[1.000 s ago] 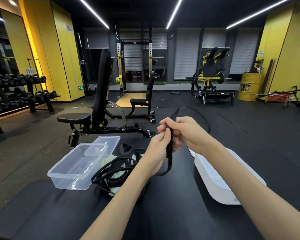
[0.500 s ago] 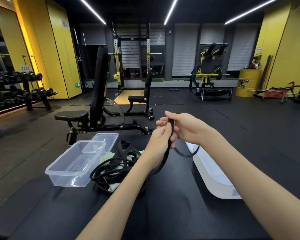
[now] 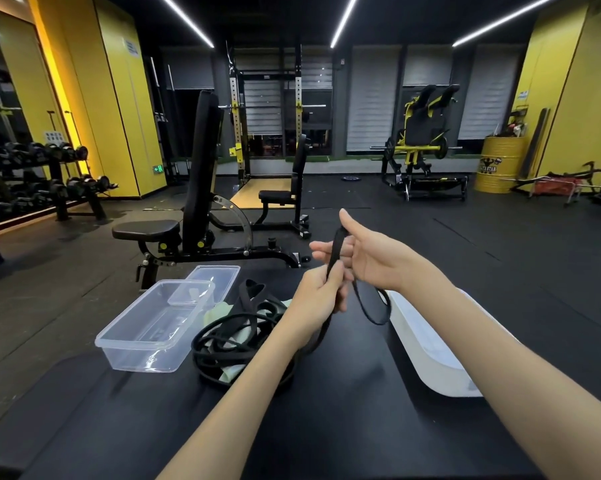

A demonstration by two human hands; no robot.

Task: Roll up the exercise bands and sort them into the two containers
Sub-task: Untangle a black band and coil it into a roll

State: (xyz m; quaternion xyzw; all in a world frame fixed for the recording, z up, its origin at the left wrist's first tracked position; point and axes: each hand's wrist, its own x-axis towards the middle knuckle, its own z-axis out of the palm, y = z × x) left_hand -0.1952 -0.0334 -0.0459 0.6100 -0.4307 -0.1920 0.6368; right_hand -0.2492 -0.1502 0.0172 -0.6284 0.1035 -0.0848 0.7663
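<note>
On the matte black surface (image 3: 344, 417), a tangled pile of rubbery bands (image 3: 230, 336) is lying between the clear plastic container (image 3: 136, 355) and the white tub (image 3: 427, 351). Above the pile's right edge, the left hand (image 3: 321, 299) is gripping a flat black band (image 3: 336, 247), which is running nearly upright across the loosely spread fingers of the right hand (image 3: 372, 258), its loop dangling below.

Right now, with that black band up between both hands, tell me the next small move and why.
Probably wind a turn over the fingers of the right hand. The left hand pinches the black band, which lies across the right hand's straight fingers, while a long loop hangs loose below them. It looks far from rolled, so it isn't ready to sort yet.
</note>
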